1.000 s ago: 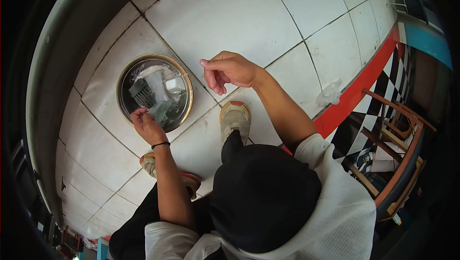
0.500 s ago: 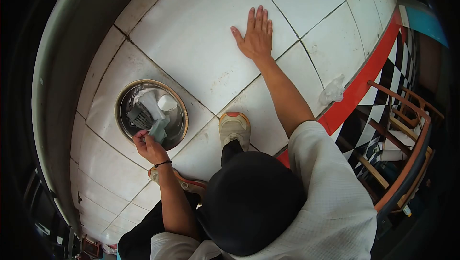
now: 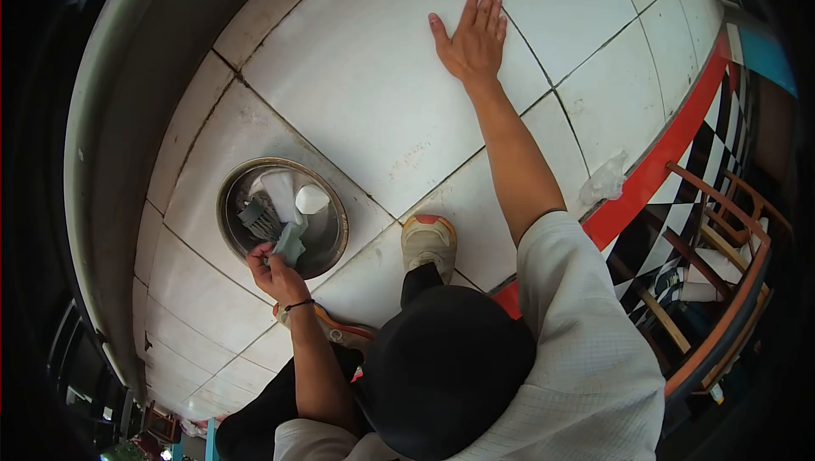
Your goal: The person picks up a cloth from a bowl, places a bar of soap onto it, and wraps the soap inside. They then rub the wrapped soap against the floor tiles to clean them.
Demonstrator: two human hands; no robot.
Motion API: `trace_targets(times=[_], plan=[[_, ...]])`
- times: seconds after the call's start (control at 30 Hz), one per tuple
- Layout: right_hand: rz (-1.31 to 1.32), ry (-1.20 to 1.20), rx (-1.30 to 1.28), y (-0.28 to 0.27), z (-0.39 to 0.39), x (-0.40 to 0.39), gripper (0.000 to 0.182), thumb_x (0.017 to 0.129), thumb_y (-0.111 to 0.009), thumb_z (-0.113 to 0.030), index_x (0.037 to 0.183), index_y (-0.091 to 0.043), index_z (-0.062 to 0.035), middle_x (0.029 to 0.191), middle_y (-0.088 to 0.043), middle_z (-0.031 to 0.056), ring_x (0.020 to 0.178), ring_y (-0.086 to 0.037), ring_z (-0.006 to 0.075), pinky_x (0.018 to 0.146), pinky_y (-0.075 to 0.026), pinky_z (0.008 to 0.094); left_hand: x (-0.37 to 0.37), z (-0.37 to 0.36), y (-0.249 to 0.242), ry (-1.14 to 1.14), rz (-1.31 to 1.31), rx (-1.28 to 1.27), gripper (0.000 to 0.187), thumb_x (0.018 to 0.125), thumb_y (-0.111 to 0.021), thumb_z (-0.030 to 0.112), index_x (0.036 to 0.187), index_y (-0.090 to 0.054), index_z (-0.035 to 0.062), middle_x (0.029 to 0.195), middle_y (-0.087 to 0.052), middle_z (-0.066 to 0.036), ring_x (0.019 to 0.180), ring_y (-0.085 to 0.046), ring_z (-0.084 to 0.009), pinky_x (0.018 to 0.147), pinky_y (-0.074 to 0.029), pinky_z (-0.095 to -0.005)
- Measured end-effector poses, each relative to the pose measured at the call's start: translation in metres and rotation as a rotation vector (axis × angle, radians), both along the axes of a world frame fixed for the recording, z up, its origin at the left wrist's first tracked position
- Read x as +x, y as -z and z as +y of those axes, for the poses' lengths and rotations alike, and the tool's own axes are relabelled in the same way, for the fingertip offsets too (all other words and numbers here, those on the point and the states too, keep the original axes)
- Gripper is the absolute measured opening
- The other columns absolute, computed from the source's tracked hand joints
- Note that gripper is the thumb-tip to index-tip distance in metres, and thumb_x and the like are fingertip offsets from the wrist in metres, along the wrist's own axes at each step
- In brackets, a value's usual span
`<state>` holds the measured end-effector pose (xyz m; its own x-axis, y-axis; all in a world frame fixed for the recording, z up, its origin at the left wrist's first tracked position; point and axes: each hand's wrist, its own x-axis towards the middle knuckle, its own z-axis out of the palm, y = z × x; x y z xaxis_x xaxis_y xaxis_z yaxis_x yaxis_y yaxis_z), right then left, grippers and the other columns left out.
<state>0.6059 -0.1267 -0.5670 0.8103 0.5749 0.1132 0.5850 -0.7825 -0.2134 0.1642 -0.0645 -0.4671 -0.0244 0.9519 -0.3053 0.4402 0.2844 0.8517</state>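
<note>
My left hand, with a dark band at the wrist, is closed at the near rim of a round metal bowl. Its fingertips pinch the edge of a thin pale green cloth-like piece that trails into the bowl. Beside that lie a grey comb-like thing with thin prongs, a crumpled whitish piece and a small white block. Farther forward and to the right, my right hand lies palm down on the white tiles, fingers stretched out and thumb spread, holding nothing.
My shoe stands on the tiles right of the bowl. Clear crumpled plastic lies by the red border strip. Beyond it, a wooden chair stands over black-and-white checks. A curved dark edge bounds the left side.
My right hand has slid forward over the tiles, still flat. My left hand keeps its pinch on the pale green piece at the bowl. The whole view has shifted slightly.
</note>
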Motion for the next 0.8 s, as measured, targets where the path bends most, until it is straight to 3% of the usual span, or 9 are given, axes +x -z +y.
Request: trace_targets(times=[0.1, 0.17, 0.27, 0.37, 0.47, 0.57, 0.7, 0.73, 0.8], plan=[[0.089, -0.404, 0.007, -0.009, 0.074, -0.081, 0.087, 0.096, -0.041, -0.063, 0.154, -0.025, -0.0009, 0.163, -0.017, 0.0184, 0.152, -0.01, 0.0321, 0.123, -0.008, 0.0473, 0.0, 0.001, 0.001, 0.0, 0.023, 0.043, 0.017, 0.078, -0.049, 0.002, 0.094, -0.057, 0.0015, 0.09, -0.053, -0.004, 0.081, -0.049, -0.0133, 0.077, -0.043, -0.0255], [0.089, -0.668, -0.009, -0.008, 0.087, -0.147, 0.077, 0.097, -0.042, -0.06, 0.153, -0.032, -0.008, 0.161, -0.023, 0.015, 0.151, -0.016, 0.032, 0.122, -0.012, 0.047, 0.002, 0.003, 0.001, 0.009, 0.066, 0.067, 0.017, 0.078, -0.049, 0.003, 0.094, -0.057, 0.0016, 0.089, -0.054, -0.004, 0.08, -0.049, -0.013, 0.076, -0.043, -0.0251], [0.159, -0.93, -0.026, -0.013, 0.093, -0.163, 0.071, 0.098, -0.038, -0.061, 0.154, -0.032, -0.0187, 0.162, -0.025, 0.0049, 0.151, -0.018, 0.0237, 0.123, -0.015, 0.0445, 0.0, 0.003, -0.001, -0.004, 0.044, 0.057, 0.017, 0.079, -0.049, 0.003, 0.094, -0.058, 0.0018, 0.089, -0.054, -0.004, 0.081, -0.049, -0.0123, 0.076, -0.041, -0.0245], [0.141, -0.858, -0.003, -0.004, 0.128, -0.112, 0.073, 0.097, -0.037, -0.062, 0.155, -0.03, -0.0177, 0.162, -0.024, 0.0045, 0.151, -0.018, 0.0239, 0.123, -0.012, 0.0451, 0.002, 0.001, 0.001, 0.004, 0.031, 0.053, 0.017, 0.079, -0.049, 0.002, 0.094, -0.058, 0.0018, 0.089, -0.055, -0.004, 0.081, -0.049, -0.0119, 0.077, -0.041, -0.024], [-0.064, -0.465, 0.0, 0.005, 0.135, -0.023, 0.078, 0.098, -0.034, -0.063, 0.155, -0.028, -0.0105, 0.162, -0.025, 0.0069, 0.151, -0.018, 0.026, 0.122, -0.015, 0.0465, -0.002, -0.002, 0.002, -0.029, 0.007, 0.013, 0.017, 0.08, -0.05, 0.002, 0.095, -0.058, 0.0016, 0.09, -0.056, -0.004, 0.081, -0.05, -0.0121, 0.078, -0.041, -0.0239], [-0.131, -0.205, -0.083, 0.014, 0.085, 0.05, 0.08, 0.099, -0.031, -0.063, 0.155, -0.024, -0.0057, 0.162, -0.021, 0.0141, 0.151, -0.017, 0.0297, 0.121, -0.014, 0.0493, 0.0, -0.003, -0.001, -0.011, -0.028, 0.016, 0.018, 0.079, -0.049, 0.002, 0.095, -0.058, 0.0013, 0.091, -0.056, -0.004, 0.081, -0.05, -0.0131, 0.078, -0.042, -0.0245], [-0.164, -0.106, -0.058, -0.01, 0.022, 0.017, 0.079, 0.1, -0.038, -0.057, 0.153, -0.024, 0.0008, 0.159, -0.019, 0.028, 0.148, -0.017, 0.0449, 0.117, -0.018, 0.0583, 0.008, 0.001, -0.012, 0.087, 0.183, -0.029, 0.022, 0.079, -0.048, 0.003, 0.097, -0.059, 0.0004, 0.088, -0.056, -0.006, 0.08, -0.051, -0.0151, 0.077, -0.044, -0.0269], [-0.163, -0.268, 0.083, -0.046, 0.02, -0.021, 0.076, 0.099, -0.046, -0.053, 0.148, -0.032, 0.0044, 0.154, -0.027, 0.0319, 0.144, -0.024, 0.0486, 0.112, -0.024, 0.0613, 0.004, 0.0, -0.007, 0.115, 0.204, -0.003, 0.023, 0.079, -0.048, 0.005, 0.099, -0.059, 0.0003, 0.086, -0.055, -0.006, 0.08, -0.051, -0.0151, 0.076, -0.044, -0.0273], [0.087, -0.614, 0.454, -0.107, 0.023, -0.112, 0.044, 0.09, -0.063, -0.031, 0.119, -0.054, 0.001, 0.123, -0.057, 0.0238, 0.115, -0.056, 0.0395, 0.094, -0.044, 0.0472, 0.003, 0.001, -0.01, 0.073, 0.167, -0.045, 0.023, 0.081, -0.049, 0.006, 0.1, -0.059, 0.0006, 0.086, -0.053, -0.004, 0.078, -0.049, -0.0134, 0.073, -0.043, -0.0254]])
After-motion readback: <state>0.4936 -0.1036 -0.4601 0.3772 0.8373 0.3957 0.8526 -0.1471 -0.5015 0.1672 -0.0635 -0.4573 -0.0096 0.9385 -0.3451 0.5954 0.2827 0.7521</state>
